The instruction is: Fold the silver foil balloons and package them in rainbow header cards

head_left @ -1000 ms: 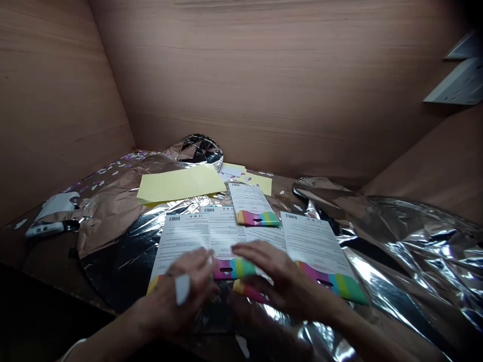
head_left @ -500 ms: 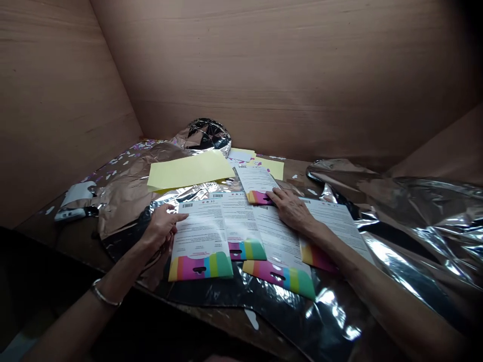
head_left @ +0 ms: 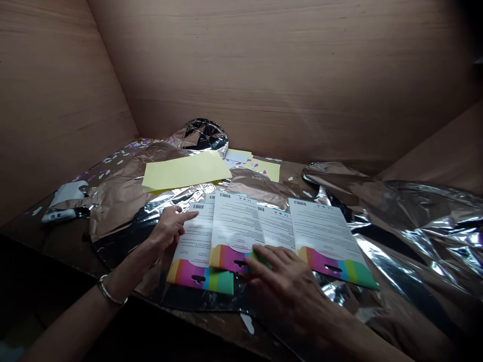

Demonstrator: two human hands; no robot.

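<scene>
Dim plywood walls (head_left: 287, 75) box in a dark wooden table (head_left: 293, 173).

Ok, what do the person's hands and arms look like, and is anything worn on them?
The left hand and right hand are bare, without gloves, and the forearms show no sleeves. A thin silver bangle circles the left wrist; none shows on the right.

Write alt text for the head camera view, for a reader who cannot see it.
Two hands rest on four overlapping white cards with rainbow-striped ends, laid on crumpled silver foil. The left hand touches the leftmost card, and the right hand lies on the striped end of the next card. Pale yellow paper lies beyond them.
</scene>
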